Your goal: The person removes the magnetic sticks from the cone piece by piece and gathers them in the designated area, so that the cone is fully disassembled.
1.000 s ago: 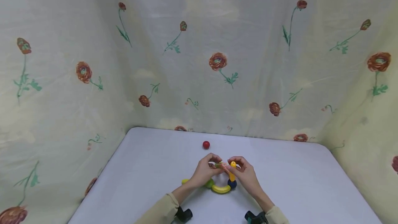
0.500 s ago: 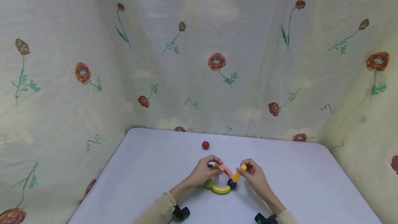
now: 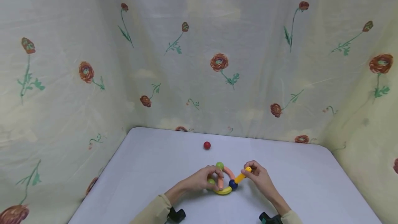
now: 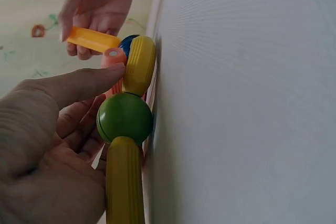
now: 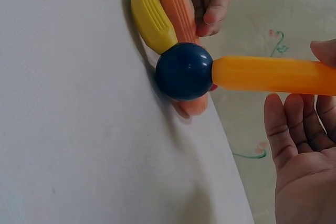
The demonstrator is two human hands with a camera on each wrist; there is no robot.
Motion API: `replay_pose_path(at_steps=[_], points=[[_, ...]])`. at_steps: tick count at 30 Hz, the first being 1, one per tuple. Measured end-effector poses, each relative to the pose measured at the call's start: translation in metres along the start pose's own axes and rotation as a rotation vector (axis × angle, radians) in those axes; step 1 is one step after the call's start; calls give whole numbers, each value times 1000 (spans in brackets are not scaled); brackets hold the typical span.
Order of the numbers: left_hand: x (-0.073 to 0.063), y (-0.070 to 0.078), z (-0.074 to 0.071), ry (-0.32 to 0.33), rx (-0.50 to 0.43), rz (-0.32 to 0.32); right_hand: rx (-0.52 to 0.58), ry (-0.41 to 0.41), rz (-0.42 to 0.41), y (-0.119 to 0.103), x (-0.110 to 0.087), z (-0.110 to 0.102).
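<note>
My left hand (image 3: 202,179) pinches a straight salmon magnetic rod (image 3: 220,183) between thumb and fingers. Its far end meets a light green ball (image 3: 219,166). From there a curved salmon rod (image 3: 229,172) runs to a dark blue ball (image 3: 233,184). A curved yellow rod (image 4: 140,66) links the blue ball to another green ball (image 4: 124,119), with a further yellow rod (image 4: 124,182) beyond. My right hand (image 3: 260,179) holds an orange-yellow rod (image 5: 268,74) by its upper end. Its lower end sits on the blue ball, tilted up to the right.
A small red ball (image 3: 207,145) lies farther back on the white table (image 3: 280,161). Flower-printed cloth (image 3: 248,78) hangs behind and at both sides. Dark wrist devices (image 3: 177,214) are worn below both hands.
My left hand has come down toward me, swinging the straight salmon rod's near end to the yellow rod. My right hand has moved right, tilting the orange-yellow rod from upright to slanted.
</note>
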State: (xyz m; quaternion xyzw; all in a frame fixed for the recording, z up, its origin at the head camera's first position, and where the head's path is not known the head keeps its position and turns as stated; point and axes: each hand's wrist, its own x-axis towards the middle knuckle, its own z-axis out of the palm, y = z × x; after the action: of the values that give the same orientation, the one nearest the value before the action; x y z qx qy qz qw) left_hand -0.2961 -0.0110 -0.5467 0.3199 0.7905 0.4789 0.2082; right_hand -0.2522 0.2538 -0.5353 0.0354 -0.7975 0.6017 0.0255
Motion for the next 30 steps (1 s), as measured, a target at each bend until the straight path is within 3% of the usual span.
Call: replay_pose_path(at_steps=[5,9,14,18,25,30], points=[[0,-3,-2,-19,21,-11,19,-22,-14,-1,-1,-2],[0,-3,-4,4,-26,-44,11,-80,5,-2,-1,-7],[1,-3,-7,57,-90,-48,-58,-237,-4,0,2,-23],[2,-4,-7,59,-98,-61,-144,-350,-10,4,5,-37],[2,-3,-7,55,-109,-86,-262,-522,76,16,8,-39],[3,-4,-9,92,-156,-63,-270,-482,81,11,9,-28]])
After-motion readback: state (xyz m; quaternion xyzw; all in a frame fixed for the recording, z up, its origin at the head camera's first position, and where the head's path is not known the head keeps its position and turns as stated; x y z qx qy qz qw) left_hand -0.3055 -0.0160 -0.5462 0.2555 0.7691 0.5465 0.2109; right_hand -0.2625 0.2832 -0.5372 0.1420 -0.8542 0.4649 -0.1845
